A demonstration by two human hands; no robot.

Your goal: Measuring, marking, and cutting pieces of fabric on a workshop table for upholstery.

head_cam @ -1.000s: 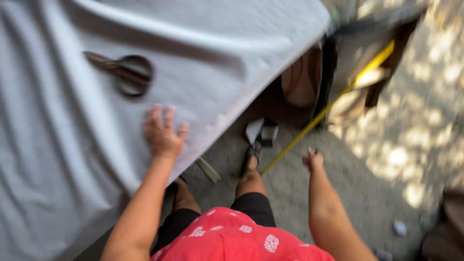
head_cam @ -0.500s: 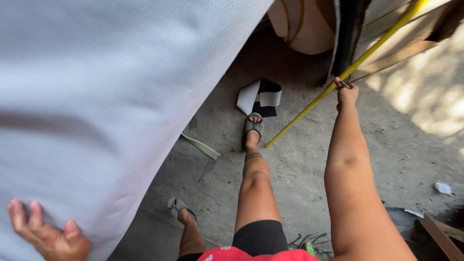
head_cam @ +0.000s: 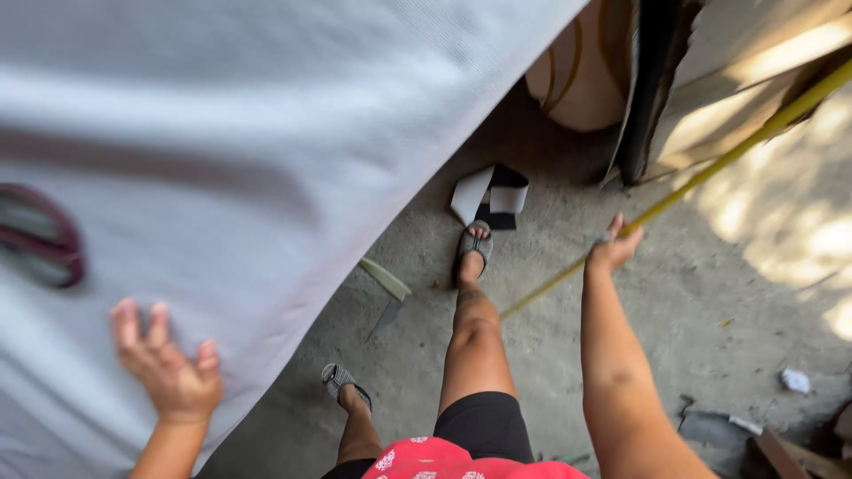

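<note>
Left hand is resting splayed on grey cloth; right hand, at 2 o'clock, is pinching taut yellow tape measure, risking snap-back if grip slips.

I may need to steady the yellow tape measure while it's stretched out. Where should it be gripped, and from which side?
Probably grip the yellow tape measure just beyond the right hand, which already pinches it. The band runs taut and diagonal above the concrete floor, thin and flat, so pinch it by its flat faces, coming from the near, open side; cardboard crowds its far side.
</note>
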